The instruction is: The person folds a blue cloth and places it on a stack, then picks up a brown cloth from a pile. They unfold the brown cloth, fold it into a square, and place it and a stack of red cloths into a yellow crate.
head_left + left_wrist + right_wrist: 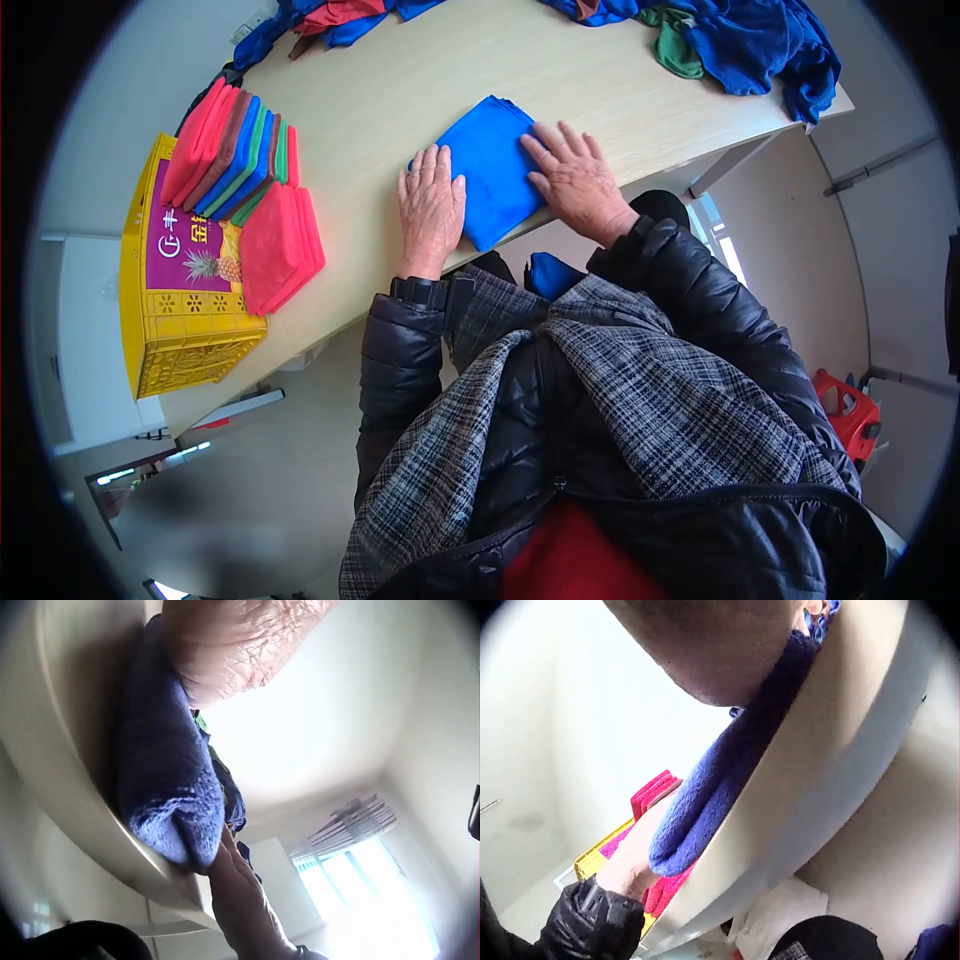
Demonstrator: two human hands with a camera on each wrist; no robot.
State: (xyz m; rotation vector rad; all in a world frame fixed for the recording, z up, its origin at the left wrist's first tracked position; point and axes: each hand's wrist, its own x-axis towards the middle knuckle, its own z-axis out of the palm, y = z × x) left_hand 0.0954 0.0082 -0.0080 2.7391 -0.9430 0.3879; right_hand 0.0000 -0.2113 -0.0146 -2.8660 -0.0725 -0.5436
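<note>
Your left hand (430,205) and right hand (575,180) lay flat with fingers straight, gripping nothing, pressing the folded blue fleece cloth (490,170) at the 6 o'clock edge of the pale wooden table (400,90). Uneven pressure toward 6 o'clock could have dragged the cloth over that edge and opened its folds.
</note>
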